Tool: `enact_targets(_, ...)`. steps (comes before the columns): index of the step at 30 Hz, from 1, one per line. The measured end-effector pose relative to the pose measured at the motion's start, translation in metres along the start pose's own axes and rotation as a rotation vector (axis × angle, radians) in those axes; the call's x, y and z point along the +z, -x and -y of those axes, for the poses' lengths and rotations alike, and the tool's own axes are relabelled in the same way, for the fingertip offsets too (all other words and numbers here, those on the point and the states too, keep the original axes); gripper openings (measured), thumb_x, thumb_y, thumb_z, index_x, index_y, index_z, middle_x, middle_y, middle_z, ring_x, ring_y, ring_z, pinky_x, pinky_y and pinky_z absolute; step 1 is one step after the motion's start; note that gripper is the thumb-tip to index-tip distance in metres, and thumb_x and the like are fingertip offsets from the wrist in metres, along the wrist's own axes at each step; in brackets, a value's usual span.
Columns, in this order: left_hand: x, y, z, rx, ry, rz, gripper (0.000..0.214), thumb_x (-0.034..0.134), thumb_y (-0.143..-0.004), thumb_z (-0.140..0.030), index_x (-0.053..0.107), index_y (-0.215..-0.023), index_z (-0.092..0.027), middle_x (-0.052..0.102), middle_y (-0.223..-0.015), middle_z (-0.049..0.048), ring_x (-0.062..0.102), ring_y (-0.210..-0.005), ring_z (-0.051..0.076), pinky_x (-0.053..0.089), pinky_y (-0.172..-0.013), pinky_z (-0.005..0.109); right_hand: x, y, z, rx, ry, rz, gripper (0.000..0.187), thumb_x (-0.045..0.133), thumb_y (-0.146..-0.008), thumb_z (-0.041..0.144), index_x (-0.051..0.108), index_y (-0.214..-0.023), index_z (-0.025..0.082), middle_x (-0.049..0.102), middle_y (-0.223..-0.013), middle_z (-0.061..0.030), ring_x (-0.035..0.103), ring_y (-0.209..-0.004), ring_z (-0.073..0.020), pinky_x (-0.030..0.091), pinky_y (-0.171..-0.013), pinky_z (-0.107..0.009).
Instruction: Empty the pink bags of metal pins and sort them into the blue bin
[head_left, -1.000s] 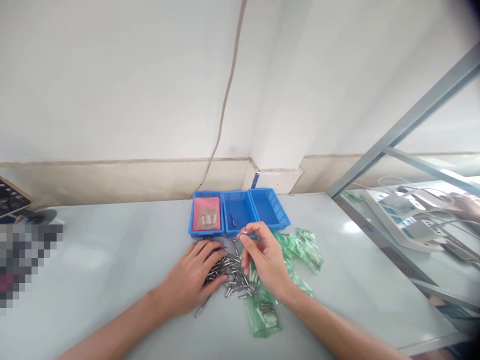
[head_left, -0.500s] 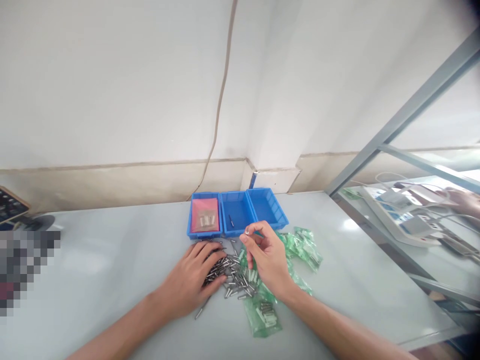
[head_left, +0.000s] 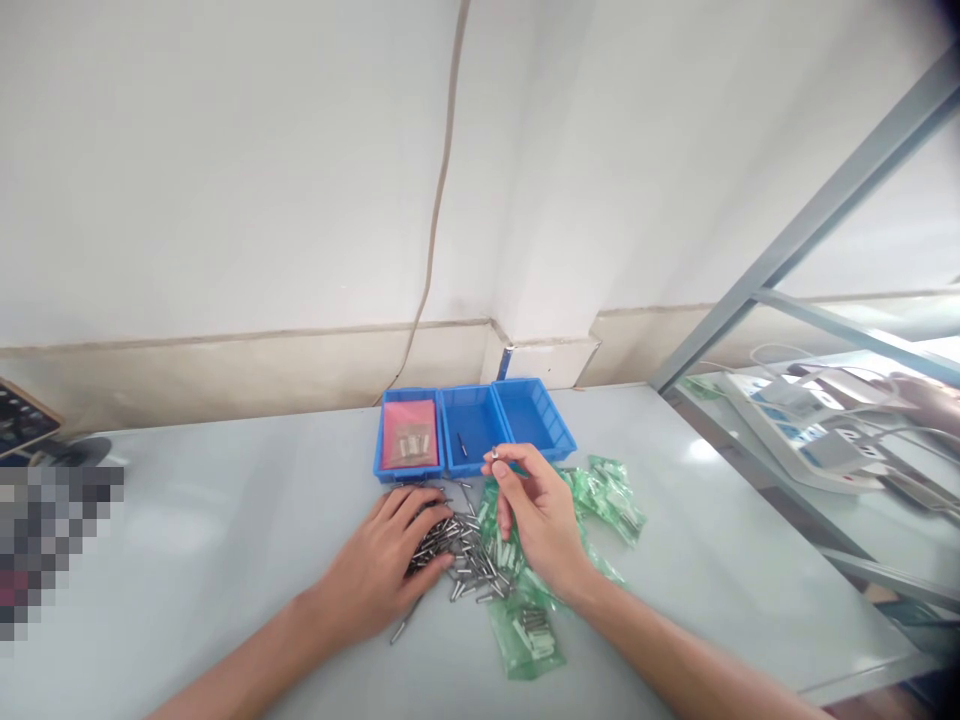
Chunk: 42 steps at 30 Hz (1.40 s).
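Note:
My left hand [head_left: 386,560] rests with its fingers spread over a pile of small metal pins [head_left: 469,555], covering part of it. Between the thumb and index finger of my right hand [head_left: 540,515] is a small metal pin [head_left: 494,454]; only its shiny tip shows. That hand is raised above green plastic bags [head_left: 529,640] that hold more metal pieces. Just behind, the middle blue bin [head_left: 480,420] has one dark pin [head_left: 462,445] lying in it. The left blue bin [head_left: 379,440] contains a pink sheet [head_left: 409,412] and a clear bag of silver pieces [head_left: 412,446].
A third blue bin [head_left: 536,410] stands to the right of the others. More green bags [head_left: 615,500] lie right of my right hand. A metal frame [head_left: 795,230] rises at the right, with a white power strip [head_left: 802,440] and cables beyond it. A wall closes off the back.
My right hand has shifted slightly and its fingers have turned the pinched pin a little. My left hand stays on the pile.

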<state>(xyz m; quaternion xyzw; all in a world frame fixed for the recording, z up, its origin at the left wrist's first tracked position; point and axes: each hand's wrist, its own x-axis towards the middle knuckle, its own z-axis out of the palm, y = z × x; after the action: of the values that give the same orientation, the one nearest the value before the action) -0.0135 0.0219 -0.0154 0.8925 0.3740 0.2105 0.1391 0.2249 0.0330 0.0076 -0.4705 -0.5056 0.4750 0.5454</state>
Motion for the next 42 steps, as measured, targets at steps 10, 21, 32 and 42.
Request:
enact_targets(10, -0.0013, -0.0008, -0.0009, 0.003, -0.004, 0.01, 0.035, 0.062, -0.108, -0.036, 0.06, -0.141, -0.024, 0.062, -0.145, 0.0112, 0.058, -0.134, 0.032, 0.053, -0.112, 0.052, -0.0026, -0.0007, -0.0001, 0.018, 0.075, 0.016, 0.025, 0.079, -0.096, 0.05, 0.074, -0.098, 0.026, 0.068, -0.086, -0.0005, 0.052, -0.049, -0.011, 0.043, -0.041, -0.026)
enact_targets(21, -0.0014, -0.0005, 0.0007, 0.011, -0.001, 0.014, 0.037, 0.063, -0.108, -0.036, 0.059, -0.142, -0.024, 0.062, -0.146, 0.0106, 0.057, -0.136, 0.032, 0.052, -0.115, 0.052, -0.0009, -0.0027, -0.005, 0.04, -0.12, 0.034, 0.034, 0.066, -0.104, 0.057, 0.071, -0.111, 0.024, 0.063, -0.085, 0.0019, 0.038, -0.041, -0.0043, 0.036, -0.034, -0.02)
enact_targets(32, -0.004, -0.0013, -0.0013, 0.002, 0.012, 0.034, 0.037, 0.064, -0.107, -0.035, 0.058, -0.142, -0.024, 0.061, -0.146, 0.011, 0.055, -0.136, 0.032, 0.051, -0.114, 0.053, -0.0024, -0.0007, -0.0049, 0.025, -0.027, 0.019, 0.027, 0.075, -0.101, 0.049, 0.058, -0.101, 0.028, 0.053, -0.068, 0.0082, 0.049, -0.043, -0.0105, 0.046, -0.041, -0.023)
enact_targets(42, -0.0029, -0.001, -0.0006, 0.008, 0.01, 0.008, 0.036, 0.065, -0.107, -0.036, 0.06, -0.141, -0.025, 0.063, -0.145, 0.0106, 0.057, -0.135, 0.032, 0.052, -0.113, 0.052, -0.0041, 0.0008, -0.007, -0.005, -0.003, 0.049, 0.029, 0.078, -0.099, 0.044, 0.057, -0.092, 0.026, 0.058, -0.082, 0.0047, 0.048, -0.047, -0.0078, 0.04, -0.04, -0.022)
